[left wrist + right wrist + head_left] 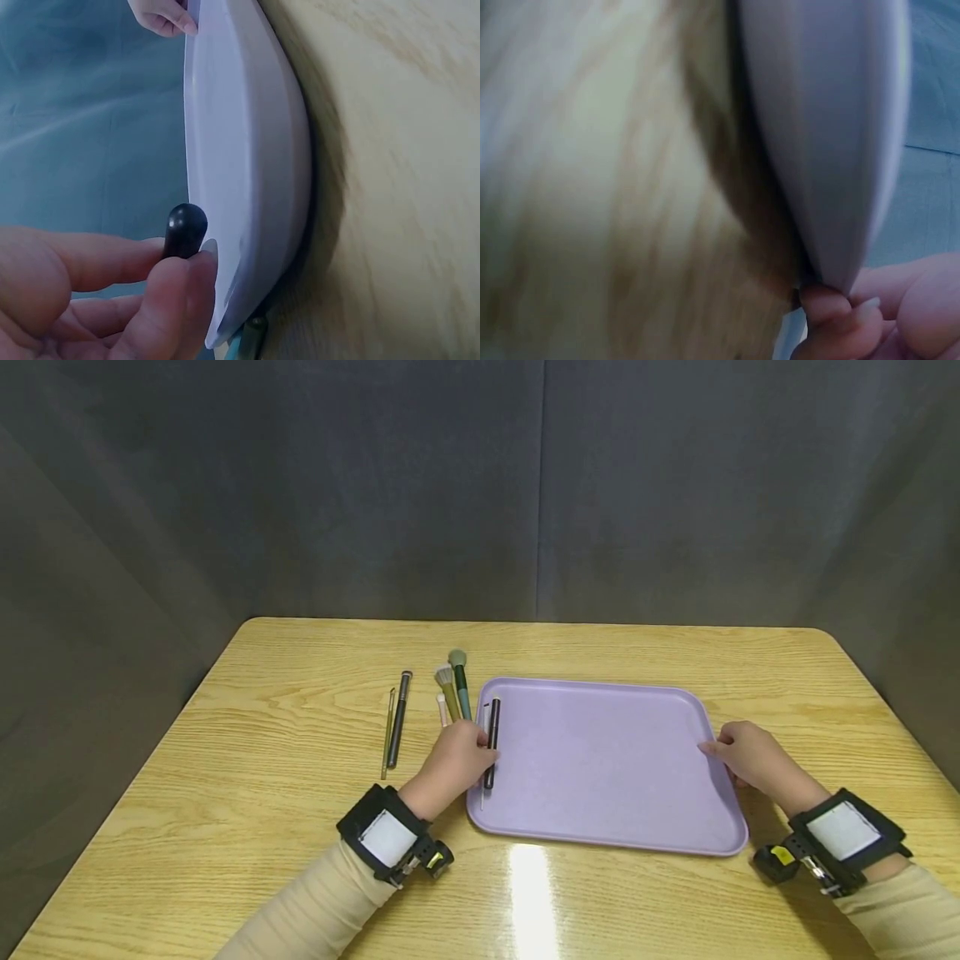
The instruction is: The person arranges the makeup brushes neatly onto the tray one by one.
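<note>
Lying between fingertips (pixel 166 292) of left hand (pixel 457 755): black stick (pixel 185 229)

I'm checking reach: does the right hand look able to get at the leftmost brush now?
Probably not: the right hand grips the tray, and the left hand lies between it and that brush.

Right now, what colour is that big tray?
The tray is pale purple; the head view shows it best.
</note>
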Tool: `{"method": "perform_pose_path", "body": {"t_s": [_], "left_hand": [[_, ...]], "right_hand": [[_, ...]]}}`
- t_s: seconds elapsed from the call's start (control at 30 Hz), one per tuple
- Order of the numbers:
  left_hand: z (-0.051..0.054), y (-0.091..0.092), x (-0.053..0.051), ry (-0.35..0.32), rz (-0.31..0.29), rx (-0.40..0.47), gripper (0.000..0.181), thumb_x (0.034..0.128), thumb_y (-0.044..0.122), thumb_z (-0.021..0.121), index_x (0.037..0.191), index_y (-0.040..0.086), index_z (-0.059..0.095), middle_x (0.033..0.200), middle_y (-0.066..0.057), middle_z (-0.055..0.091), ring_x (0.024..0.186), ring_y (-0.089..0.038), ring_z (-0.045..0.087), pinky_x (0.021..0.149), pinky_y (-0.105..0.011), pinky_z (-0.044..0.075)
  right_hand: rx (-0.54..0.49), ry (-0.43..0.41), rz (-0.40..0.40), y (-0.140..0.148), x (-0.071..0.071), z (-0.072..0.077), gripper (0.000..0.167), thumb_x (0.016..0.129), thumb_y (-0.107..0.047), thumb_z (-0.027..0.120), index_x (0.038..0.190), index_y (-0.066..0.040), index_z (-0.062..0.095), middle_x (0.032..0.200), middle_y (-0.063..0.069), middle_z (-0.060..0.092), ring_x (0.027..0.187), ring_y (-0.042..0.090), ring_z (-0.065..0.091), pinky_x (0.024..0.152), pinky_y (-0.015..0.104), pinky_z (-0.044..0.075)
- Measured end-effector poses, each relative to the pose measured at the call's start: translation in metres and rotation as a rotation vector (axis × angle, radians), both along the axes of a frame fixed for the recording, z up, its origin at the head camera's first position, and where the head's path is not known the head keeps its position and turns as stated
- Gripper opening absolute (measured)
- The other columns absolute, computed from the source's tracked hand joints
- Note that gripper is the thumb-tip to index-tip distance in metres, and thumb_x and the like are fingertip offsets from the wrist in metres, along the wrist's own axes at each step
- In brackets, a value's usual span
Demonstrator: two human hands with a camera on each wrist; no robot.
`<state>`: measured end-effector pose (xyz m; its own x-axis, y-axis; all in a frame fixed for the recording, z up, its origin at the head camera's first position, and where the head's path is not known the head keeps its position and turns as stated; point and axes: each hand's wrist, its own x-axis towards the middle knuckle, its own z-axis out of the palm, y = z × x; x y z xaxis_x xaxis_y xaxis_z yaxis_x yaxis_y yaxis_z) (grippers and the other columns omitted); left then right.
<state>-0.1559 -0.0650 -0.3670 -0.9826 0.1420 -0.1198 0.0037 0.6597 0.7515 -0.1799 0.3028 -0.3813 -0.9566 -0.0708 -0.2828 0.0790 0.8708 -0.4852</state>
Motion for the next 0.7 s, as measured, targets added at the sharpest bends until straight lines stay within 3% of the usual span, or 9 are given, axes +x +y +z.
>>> {"method": "perform_pose_path", "body": {"t_s": [0.23, 0.47, 0.7], "left_hand": [[-0.001, 0.004, -0.001, -0.017, -0.008, -0.005, 0.036, 0.0894, 0.001, 0.064, 0.058, 0.006, 0.047, 0.053, 0.000, 0.042, 0.044, -0.009, 0.040, 0.040, -0.019, 0.032], [-0.002, 0.008, -0.002, -0.034, -0.012, -0.030, 0.022, 0.0894, 0.001, 0.065, 0.069, -0.001, 0.058, 0.058, -0.003, 0.047, 0.048, -0.010, 0.044, 0.041, -0.019, 0.036], [-0.002, 0.012, -0.002, -0.065, -0.015, -0.051, 0.022, 0.0894, 0.001, 0.066, 0.070, -0.001, 0.057, 0.058, -0.005, 0.050, 0.046, -0.011, 0.047, 0.040, -0.019, 0.039]], "right_hand": [[-0.007, 0.008, 0.009, 0.001, 0.000, 0.000, 0.026, 0.100, -0.013, 0.052, 0.081, 0.005, 0.051, 0.065, 0.008, 0.047, 0.056, 0.019, 0.047, 0.051, 0.033, 0.041], [-0.003, 0.002, 0.004, 0.000, -0.001, 0.000, 0.026, 0.100, -0.013, 0.053, 0.082, 0.006, 0.051, 0.066, 0.008, 0.047, 0.057, 0.019, 0.047, 0.051, 0.033, 0.041], [-0.006, -0.006, 0.001, 0.001, -0.001, 0.000, 0.026, 0.100, -0.014, 0.052, 0.084, 0.006, 0.051, 0.067, 0.008, 0.047, 0.057, 0.019, 0.047, 0.051, 0.033, 0.042]]}}
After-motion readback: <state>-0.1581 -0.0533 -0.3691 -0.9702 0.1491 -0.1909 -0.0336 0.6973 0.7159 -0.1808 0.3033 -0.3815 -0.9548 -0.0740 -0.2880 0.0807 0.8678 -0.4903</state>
